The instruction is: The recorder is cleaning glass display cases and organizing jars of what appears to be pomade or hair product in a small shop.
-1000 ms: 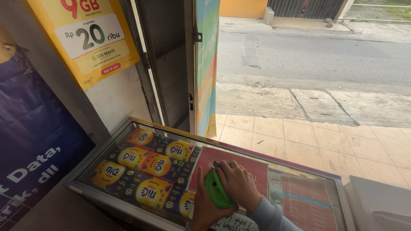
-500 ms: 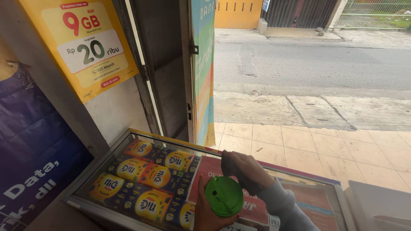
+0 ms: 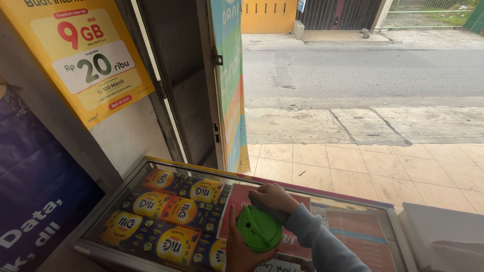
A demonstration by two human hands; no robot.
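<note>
My left hand (image 3: 238, 249) grips a round green lidded container (image 3: 260, 229) from the left side, thumb up along its rim, and holds it tilted just above the glass counter. My right hand (image 3: 271, 198) sits curled over the container's far rim, and a dark cloth (image 3: 251, 198) shows only as a small edge under its fingers. A grey sleeve (image 3: 322, 242) covers my right forearm.
Below is a glass-topped display case (image 3: 126, 176) holding yellow and blue packets (image 3: 174, 211) and a red sheet (image 3: 237, 194). A white box (image 3: 443, 226) stands at the right. A yellow poster (image 3: 83, 55), a blue banner (image 3: 30, 201) and an open door (image 3: 229, 85) stand ahead, with a tiled porch and street beyond.
My right hand lifted off the green lid with the dark cloth, then came back down onto the lid's far rim. The container tilted up toward me in my left hand.
</note>
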